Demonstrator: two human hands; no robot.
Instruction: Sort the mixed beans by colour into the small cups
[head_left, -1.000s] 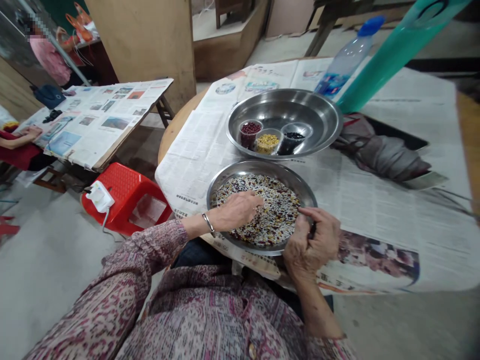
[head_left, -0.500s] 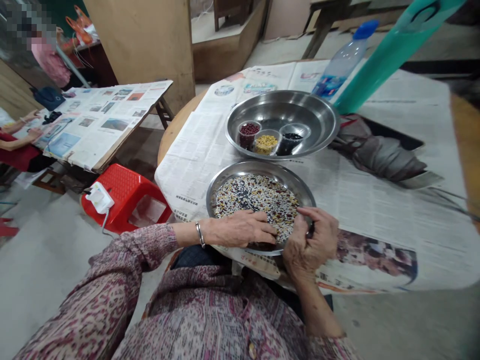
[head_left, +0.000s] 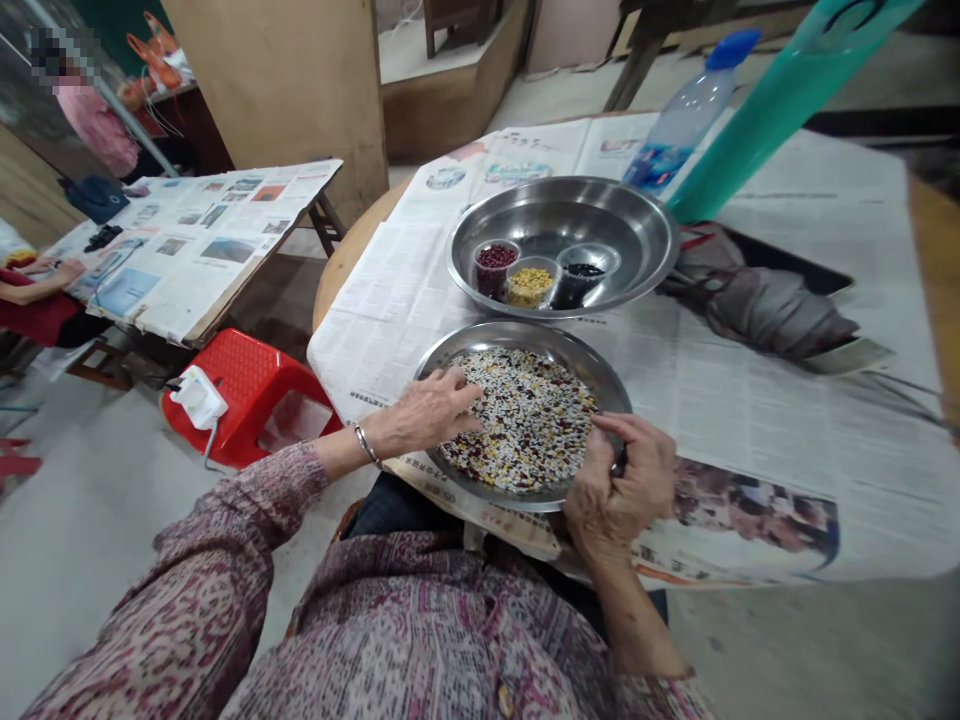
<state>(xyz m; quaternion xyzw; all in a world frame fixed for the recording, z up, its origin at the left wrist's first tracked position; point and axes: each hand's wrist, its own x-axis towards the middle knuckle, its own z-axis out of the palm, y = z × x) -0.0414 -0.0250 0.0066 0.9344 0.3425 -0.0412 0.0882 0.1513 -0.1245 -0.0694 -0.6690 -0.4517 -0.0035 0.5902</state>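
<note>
Head view: mixed grains (head_left: 525,425) in white, yellow, dark red and black covered the floor of a steel bowl (head_left: 609,378), set at the near edge of a round table (head_left: 335,275) spread with newspaper (head_left: 375,290). The person's left hand (head_left: 427,412), a bracelet (head_left: 365,443) at its wrist, reached over the bowl's left rim, its fingers loosely parted at the grains' left edge; whether any grains were caught beneath them could not be told. The right hand (head_left: 622,480), wearing a dark ring (head_left: 619,461), gripped the bowl's right rim. Just beyond, a wider basin (head_left: 646,250) held three clear cups, one of red beans (head_left: 495,262), one of yellow (head_left: 531,285) and one of black (head_left: 581,278). Behind the basin, to the right, a blue-capped bottle (head_left: 686,125) stood beside a tall green container (head_left: 772,115), with a grey cloth bundle (head_left: 780,310) nearby. To the left, a white power strip (head_left: 198,395) sat on a red stool (head_left: 251,375); farther off, another person's hand (head_left: 69,272) rested at a second paper-covered table (head_left: 225,205).
</note>
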